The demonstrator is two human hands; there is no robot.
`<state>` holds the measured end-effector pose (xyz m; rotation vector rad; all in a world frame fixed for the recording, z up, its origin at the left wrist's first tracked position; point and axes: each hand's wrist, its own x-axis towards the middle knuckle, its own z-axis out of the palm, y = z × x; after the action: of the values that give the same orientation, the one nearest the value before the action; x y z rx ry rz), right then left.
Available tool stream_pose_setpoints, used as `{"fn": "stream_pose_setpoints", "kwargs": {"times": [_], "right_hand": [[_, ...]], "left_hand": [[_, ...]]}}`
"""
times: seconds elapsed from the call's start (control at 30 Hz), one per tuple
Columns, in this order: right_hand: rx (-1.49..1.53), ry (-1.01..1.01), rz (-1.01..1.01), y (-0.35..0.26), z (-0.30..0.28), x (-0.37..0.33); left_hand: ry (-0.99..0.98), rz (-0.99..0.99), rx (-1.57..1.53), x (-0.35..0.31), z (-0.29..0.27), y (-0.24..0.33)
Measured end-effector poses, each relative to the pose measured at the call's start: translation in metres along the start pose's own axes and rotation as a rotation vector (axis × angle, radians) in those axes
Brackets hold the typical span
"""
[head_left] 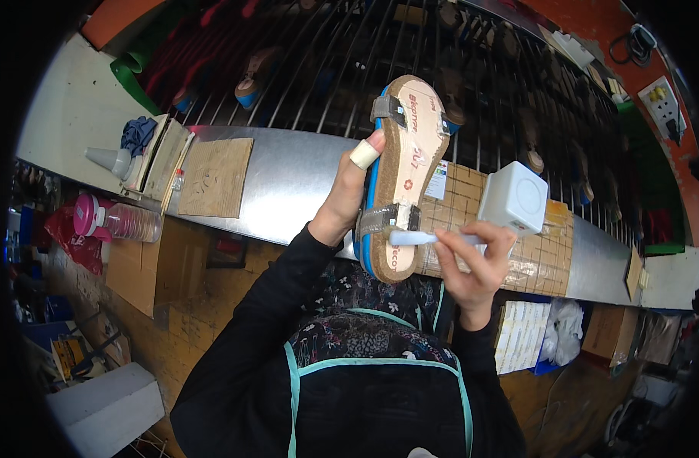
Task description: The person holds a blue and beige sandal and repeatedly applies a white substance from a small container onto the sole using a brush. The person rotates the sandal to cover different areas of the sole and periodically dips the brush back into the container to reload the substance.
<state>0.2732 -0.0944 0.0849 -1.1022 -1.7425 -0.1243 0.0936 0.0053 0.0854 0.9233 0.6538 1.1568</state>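
My left hand [345, 187] grips the side of a sandal sole [406, 168] on a blue shoe last [371, 191], its thumb wrapped in pale tape. The sole is tan cork with a beige inner face turned up, red print and dark strap ends folded over its edges. Between the fingers of my right hand [475, 263] is a white-handled brush [414, 238], its head against the sole's near end. Its bristles are hard to make out. Just right of the sole, a white square plastic bottle [515, 197] stands on a taped cardboard sheet [548, 263].
Beyond the metal bench [288, 172] runs a rack of dark rods [326, 91] carrying several soles. At left lie a cardboard piece [216, 177], a grey cone [109, 160] and a pink-lidded bottle [128, 221]. Sockets [662, 109] sit at the far right.
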Motion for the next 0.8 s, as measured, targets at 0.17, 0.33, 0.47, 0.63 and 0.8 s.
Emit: {"fn": "stream_pose_setpoints", "kwargs": {"times": [0.17,0.33,0.47,0.63,0.8], "right_hand": [[-0.036,0.19,0.243,0.024,0.007,0.029],[-0.008,0.01,0.262,0.001,0.0,0.009],[0.305,-0.106,0.464,-0.033,-0.014,-0.023],[0.288,-0.14,0.471,-0.052,-0.016,-0.044],[0.036,-0.027,0.208,-0.064,-0.006,-0.052]], "left_hand": [[-0.06,-0.004,-0.065,-0.009,0.009,-0.008],[-0.034,0.07,-0.039,-0.024,0.004,-0.006],[0.07,0.13,0.026,-0.036,-0.007,-0.002],[0.075,0.154,0.065,-0.058,-0.019,-0.006],[0.133,0.271,0.022,-0.066,-0.024,-0.01]]}}
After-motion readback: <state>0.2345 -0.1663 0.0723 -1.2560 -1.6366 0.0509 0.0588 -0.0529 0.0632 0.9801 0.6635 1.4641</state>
